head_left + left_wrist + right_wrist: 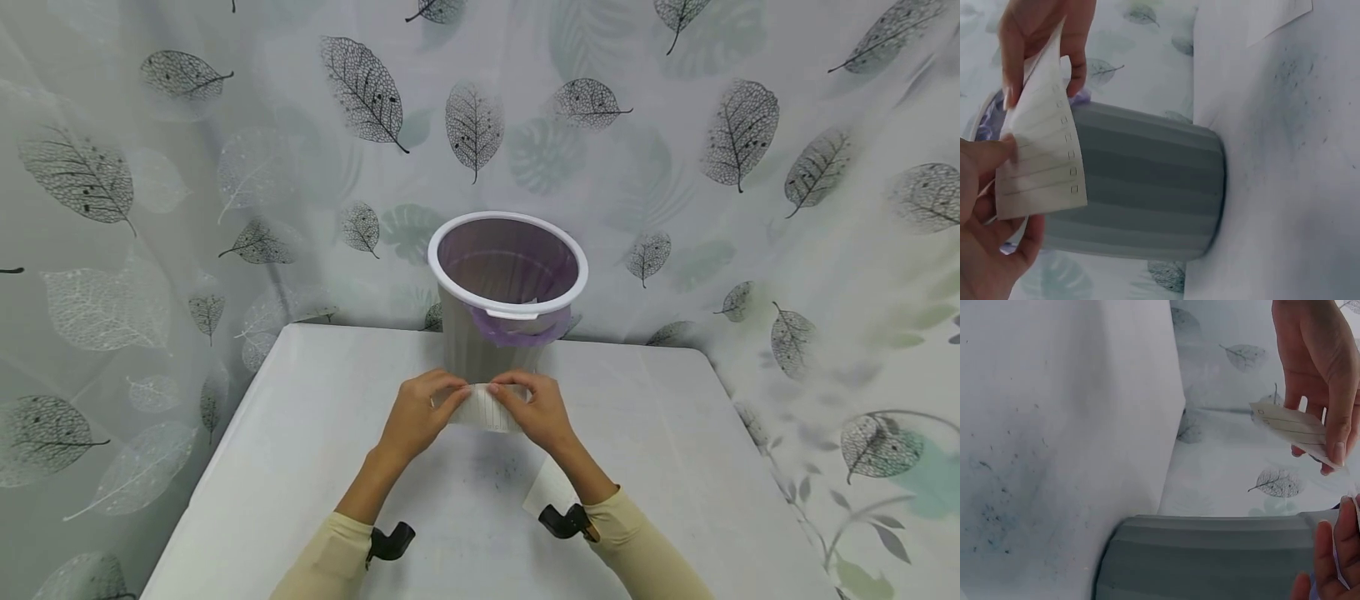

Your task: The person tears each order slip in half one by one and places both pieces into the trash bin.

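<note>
A small sheet of lined paper (486,412) with a column of checkboxes is held up before the bin, bowed between both hands. My left hand (420,412) pinches one end of it between thumb and fingers. At the other end, the thumb and fingers of my right hand (538,410) pinch the upper edge. In the left wrist view the sheet (1041,159) narrows to a raised corner beside the right hand (1075,31). Right behind the hands stands a grey ribbed bin (480,333) with a white rim and a purple liner (517,329).
Another piece of white paper (547,487) lies on the white table (300,417), partly under the right forearm. Small dark specks (506,471) are scattered on the tabletop nearby. A leaf-patterned curtain (300,167) hangs behind the table and along its sides.
</note>
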{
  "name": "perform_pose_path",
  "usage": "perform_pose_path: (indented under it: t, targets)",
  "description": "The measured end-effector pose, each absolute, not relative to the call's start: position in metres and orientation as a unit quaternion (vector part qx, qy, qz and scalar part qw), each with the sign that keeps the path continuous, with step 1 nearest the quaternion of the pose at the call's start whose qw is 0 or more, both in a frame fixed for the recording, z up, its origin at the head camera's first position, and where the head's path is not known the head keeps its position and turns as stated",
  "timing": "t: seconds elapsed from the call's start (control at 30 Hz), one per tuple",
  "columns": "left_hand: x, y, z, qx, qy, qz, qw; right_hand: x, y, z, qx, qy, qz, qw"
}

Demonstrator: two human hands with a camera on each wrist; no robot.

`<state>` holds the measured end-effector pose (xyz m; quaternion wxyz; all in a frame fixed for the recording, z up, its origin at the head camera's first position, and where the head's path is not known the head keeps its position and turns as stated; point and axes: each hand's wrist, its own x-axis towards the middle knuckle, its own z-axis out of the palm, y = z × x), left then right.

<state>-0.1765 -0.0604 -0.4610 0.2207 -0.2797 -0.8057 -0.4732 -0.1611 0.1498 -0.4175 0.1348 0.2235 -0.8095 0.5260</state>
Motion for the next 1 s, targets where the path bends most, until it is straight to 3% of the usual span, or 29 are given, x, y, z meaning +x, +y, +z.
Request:
perform_pose_path:
  t: [0.2, 1.0]
  targets:
    - [-0.1747, -0.0618, -0.4587, -0.266, -0.809, -0.477, 0.215, -0.1624, 0.151, -0.4171, 0.219, -0.807, 0.527, 0.15]
    - [-0.1762, -0.0594, -0.4652, -0.253, -0.806, -0.49, 0.215, -0.1629, 0.1506, -0.4209, 0.178, -0.794, 0.569, 0.119]
